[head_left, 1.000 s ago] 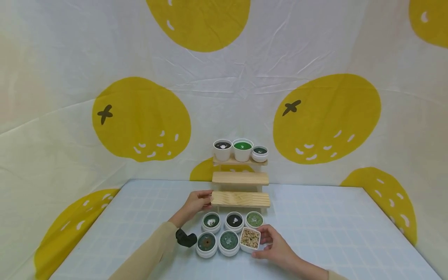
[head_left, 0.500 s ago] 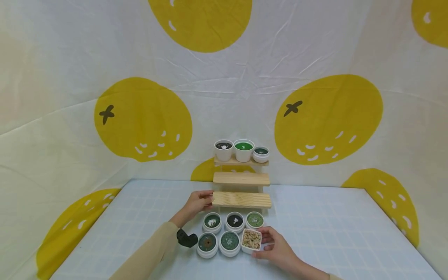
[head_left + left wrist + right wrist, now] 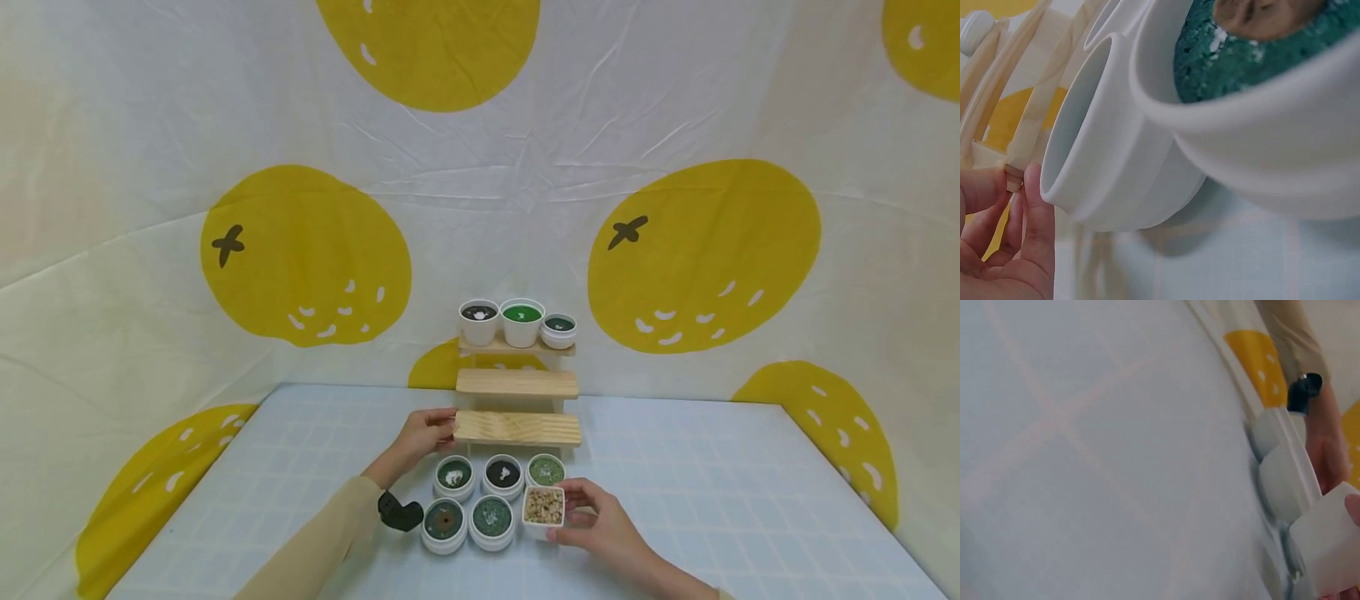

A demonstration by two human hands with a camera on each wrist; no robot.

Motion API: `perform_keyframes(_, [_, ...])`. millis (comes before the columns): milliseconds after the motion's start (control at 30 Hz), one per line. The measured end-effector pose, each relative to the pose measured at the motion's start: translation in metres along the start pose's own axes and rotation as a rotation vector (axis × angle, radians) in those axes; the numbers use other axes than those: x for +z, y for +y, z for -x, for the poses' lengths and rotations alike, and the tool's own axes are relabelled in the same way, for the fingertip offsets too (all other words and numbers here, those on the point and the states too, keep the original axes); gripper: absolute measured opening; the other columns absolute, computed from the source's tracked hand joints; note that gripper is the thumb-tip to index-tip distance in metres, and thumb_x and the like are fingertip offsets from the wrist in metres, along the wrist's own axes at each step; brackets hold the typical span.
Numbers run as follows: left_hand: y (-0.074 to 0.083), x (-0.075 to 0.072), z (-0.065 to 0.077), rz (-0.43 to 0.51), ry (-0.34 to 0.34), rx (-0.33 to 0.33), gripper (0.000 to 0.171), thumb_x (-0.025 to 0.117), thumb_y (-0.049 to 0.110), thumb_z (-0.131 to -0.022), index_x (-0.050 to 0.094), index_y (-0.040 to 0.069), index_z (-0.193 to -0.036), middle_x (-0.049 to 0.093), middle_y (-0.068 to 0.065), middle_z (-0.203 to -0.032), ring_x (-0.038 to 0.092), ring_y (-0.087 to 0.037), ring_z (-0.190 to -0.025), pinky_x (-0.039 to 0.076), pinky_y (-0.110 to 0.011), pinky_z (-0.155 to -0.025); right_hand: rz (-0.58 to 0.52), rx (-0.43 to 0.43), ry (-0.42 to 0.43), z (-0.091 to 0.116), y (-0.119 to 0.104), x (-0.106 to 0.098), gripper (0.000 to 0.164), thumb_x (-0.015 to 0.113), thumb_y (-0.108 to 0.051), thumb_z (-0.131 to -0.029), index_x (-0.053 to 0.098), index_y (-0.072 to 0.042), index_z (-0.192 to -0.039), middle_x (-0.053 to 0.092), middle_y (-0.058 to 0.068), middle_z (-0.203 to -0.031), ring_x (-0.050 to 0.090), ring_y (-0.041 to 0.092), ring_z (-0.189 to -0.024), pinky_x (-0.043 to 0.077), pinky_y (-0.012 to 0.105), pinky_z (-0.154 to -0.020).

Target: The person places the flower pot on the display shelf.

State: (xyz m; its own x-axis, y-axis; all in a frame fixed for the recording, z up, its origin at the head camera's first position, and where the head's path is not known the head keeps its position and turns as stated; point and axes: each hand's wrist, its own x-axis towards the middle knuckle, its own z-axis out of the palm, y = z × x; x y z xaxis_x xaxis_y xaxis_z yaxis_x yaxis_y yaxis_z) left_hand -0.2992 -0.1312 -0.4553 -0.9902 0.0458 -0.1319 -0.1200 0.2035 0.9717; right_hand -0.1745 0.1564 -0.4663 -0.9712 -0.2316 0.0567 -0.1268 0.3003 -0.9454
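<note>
My left hand [image 3: 418,440] pinches the left end of the lowest board of a wooden tiered stand [image 3: 519,427]. In the left wrist view, the thumb and fingers [image 3: 1036,219] meet at the board's corner [image 3: 1017,156]. A small square white pot filled with beige pebbles [image 3: 543,506] is gripped at its right side by my right hand [image 3: 600,523]. The pot's white wall [image 3: 1329,540] shows in the right wrist view, tilted there beside the round pots. It overlaps the front of a round pot with light green filling [image 3: 546,471] in the head view.
Two front-row round pots [image 3: 443,521] and two behind them [image 3: 503,473] stand left of the square pot. Three pots [image 3: 521,321] occupy the top tier. The middle board [image 3: 517,382] is bare. A patterned cloth [image 3: 495,225] hangs behind the table [image 3: 675,467].
My right hand has raised the square pot and moved it slightly to the right, away from the front-row pots. The left hand keeps its hold on the stand.
</note>
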Motion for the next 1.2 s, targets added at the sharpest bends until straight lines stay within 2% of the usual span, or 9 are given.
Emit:
perform_keyframes(167, [0.000,0.000,0.000,-0.013,0.003,-0.002,0.038,0.060,0.002,-0.091,0.058,-0.004,-0.128,0.066,-0.017,-0.107,0.061,-0.010,-0.071,0.060,-0.028,-0.070,-0.067,-0.001,0.023,-0.003,-0.012,-0.002,0.061,0.081,-0.006,-0.072,0.052,0.007,-0.123,0.060,0.014,-0.108,0.057,0.008,-0.096,0.053,0.018,-0.089])
perform_keyframes(300, [0.000,0.000,0.000,-0.006,0.003,-0.002,0.038,0.060,0.002,-0.091,0.058,-0.004,-0.128,0.066,-0.017,-0.106,0.061,-0.010,-0.070,0.060,-0.028,-0.070,-0.075,-0.001,0.036,-0.008,-0.022,-0.006,0.062,0.080,-0.005,-0.073,0.051,0.007,-0.127,0.060,0.016,-0.113,0.057,0.011,-0.101,0.053,0.021,-0.092])
perform_keyframes(567, [-0.001,0.000,-0.001,-0.016,-0.005,0.006,0.039,0.060,0.003,-0.091,0.057,-0.005,-0.129,0.065,-0.018,-0.108,0.061,-0.011,-0.071,0.060,-0.029,-0.071,-0.057,-0.026,-0.020,-0.022,-0.039,-0.012,0.064,0.080,-0.010,-0.076,0.050,0.007,-0.130,0.059,0.018,-0.119,0.056,0.019,-0.108,0.053,0.025,-0.094])
perform_keyframes(867, [-0.002,0.000,0.001,-0.006,-0.016,0.007,0.038,0.058,0.002,-0.092,0.056,-0.005,-0.130,0.065,-0.017,-0.106,0.060,-0.010,-0.072,0.060,-0.028,-0.070,-0.065,-0.044,-0.067,-0.038,-0.047,-0.010,0.064,0.078,-0.010,-0.078,0.047,0.008,-0.131,0.057,0.021,-0.123,0.057,0.021,-0.111,0.052,0.021,-0.093])
perform_keyframes(967, [-0.001,0.001,0.002,-0.005,-0.014,0.006,0.038,0.058,0.002,-0.093,0.056,-0.005,-0.130,0.065,-0.017,-0.106,0.061,-0.010,-0.071,0.060,-0.028,-0.070,-0.061,-0.044,-0.076,-0.044,-0.048,-0.008,0.065,0.078,-0.011,-0.079,0.046,0.008,-0.133,0.056,0.022,-0.125,0.058,0.024,-0.113,0.053,0.024,-0.094])
perform_keyframes(1200, [-0.001,0.001,0.000,-0.005,-0.011,0.002,0.038,0.058,0.002,-0.093,0.056,-0.004,-0.130,0.065,-0.017,-0.107,0.061,-0.010,-0.073,0.060,-0.028,-0.071,-0.010,0.024,-0.019,-0.063,-0.055,-0.001,0.061,0.077,-0.021,-0.081,0.050,-0.002,-0.133,0.059,0.014,-0.123,0.059,0.022,-0.109,0.055,0.035,-0.092])
